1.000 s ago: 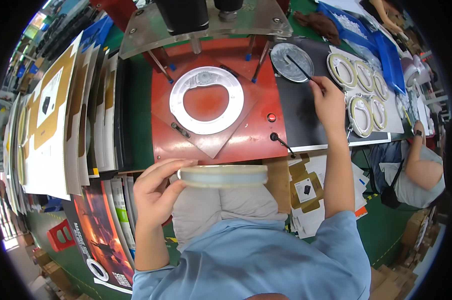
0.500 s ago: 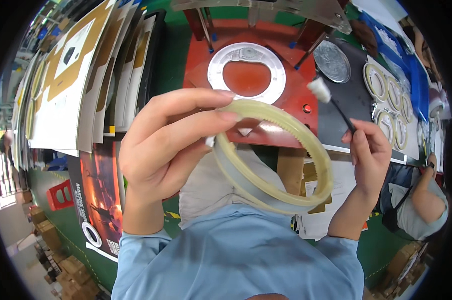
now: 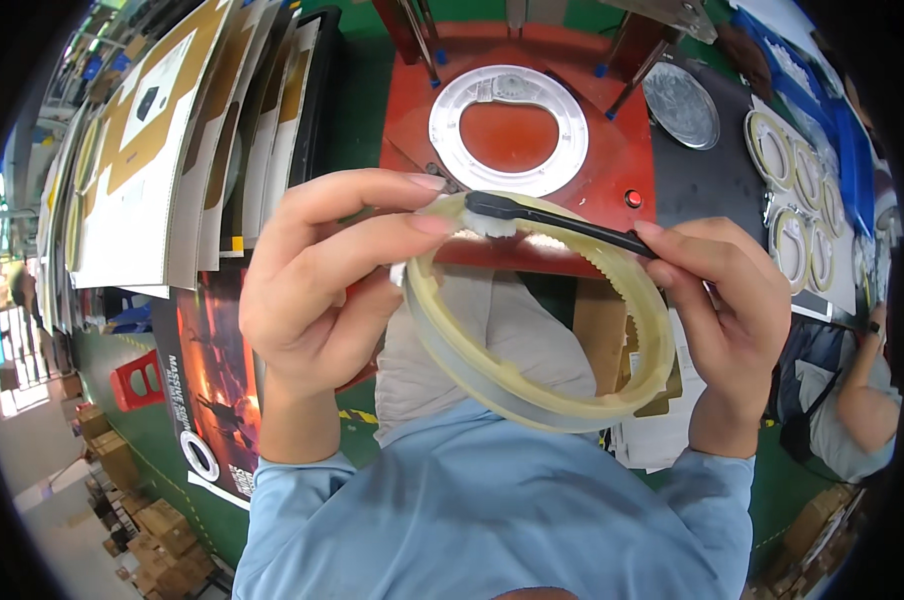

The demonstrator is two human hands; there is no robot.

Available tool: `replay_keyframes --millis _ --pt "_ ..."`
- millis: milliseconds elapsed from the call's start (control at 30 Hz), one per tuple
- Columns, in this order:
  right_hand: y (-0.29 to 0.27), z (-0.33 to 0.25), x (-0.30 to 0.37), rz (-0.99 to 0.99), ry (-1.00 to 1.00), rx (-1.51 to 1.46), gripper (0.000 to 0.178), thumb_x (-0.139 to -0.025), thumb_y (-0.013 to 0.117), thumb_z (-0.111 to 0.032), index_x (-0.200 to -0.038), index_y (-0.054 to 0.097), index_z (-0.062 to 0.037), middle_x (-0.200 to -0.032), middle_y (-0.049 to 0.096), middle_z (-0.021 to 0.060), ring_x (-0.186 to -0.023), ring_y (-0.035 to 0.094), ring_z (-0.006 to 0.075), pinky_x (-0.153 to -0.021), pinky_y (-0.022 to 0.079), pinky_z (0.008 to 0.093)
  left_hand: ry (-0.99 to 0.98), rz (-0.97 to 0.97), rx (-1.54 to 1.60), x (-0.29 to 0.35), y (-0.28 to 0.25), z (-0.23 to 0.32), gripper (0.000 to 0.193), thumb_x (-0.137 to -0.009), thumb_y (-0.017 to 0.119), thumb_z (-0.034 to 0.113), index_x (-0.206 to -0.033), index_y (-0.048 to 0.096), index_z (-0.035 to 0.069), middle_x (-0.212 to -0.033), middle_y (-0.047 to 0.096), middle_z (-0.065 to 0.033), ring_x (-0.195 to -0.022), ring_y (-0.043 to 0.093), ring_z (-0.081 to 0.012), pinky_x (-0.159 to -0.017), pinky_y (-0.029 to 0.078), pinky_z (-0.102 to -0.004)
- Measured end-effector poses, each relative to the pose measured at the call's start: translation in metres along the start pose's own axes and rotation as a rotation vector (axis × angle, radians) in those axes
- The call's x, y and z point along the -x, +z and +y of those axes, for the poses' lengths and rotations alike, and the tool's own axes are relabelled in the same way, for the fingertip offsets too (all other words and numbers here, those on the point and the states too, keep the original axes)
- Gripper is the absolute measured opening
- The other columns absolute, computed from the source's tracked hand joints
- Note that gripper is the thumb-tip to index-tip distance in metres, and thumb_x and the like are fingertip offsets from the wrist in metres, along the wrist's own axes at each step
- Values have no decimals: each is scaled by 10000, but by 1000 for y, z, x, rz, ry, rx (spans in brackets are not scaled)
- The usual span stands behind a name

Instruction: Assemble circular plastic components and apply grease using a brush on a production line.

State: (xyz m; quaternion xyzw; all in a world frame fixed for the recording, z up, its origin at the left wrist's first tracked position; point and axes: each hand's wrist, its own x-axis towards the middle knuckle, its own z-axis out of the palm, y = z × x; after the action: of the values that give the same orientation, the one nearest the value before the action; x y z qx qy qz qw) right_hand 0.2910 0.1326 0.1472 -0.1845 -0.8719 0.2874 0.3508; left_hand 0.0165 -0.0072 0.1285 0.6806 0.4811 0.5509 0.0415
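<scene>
A pale yellow, translucent toothed ring [image 3: 657, 350] with a grey outer band is held up before me, tilted. My left hand [image 3: 322, 270] pinches its upper left rim between fingers and thumb. In my right hand [image 3: 727, 300] is the handle of a black brush [image 3: 572, 228]. Its white bristles [image 3: 492, 225] point down and lie against the ring's upper inner edge. Past the ring, a white ring plate [image 3: 442, 130] rests on the red base of a press [image 3: 622, 150].
A round dish [image 3: 680, 105] stands on the dark mat right of the press. Further right, several yellowish rings [image 3: 792, 250] lie on a board. Cardboard sheets [image 3: 142, 150] stack up at left. A red button [image 3: 633, 198] sits on the base. Another person [image 3: 852, 390] is at far right.
My right hand has brought the brush left and turned it bristles down onto the ring's upper rim. My left hand keeps its hold on the ring.
</scene>
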Motion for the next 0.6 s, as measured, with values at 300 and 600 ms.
replay_keyframes --millis 300,600 --pt "-36 -50 -4 -188 -62 395 331 -722 755 98 -1051 722 79 -849 666 145 -707 654 249 -601 496 309 67 -76 -31 2 -11 3 360 -723 661 -117 -1081 693 -89 -1069 736 -243 -1002 748 -366 -850 621 -415" --pt "-68 -77 -37 -757 -170 521 228 -690 739 -13 -908 683 27 -675 529 69 -552 579 246 -447 402 353 429 -478 -228 -22 10 24 201 -765 763 32 -955 725 -20 -1032 709 -152 -931 720 -305 -803 631 -385"
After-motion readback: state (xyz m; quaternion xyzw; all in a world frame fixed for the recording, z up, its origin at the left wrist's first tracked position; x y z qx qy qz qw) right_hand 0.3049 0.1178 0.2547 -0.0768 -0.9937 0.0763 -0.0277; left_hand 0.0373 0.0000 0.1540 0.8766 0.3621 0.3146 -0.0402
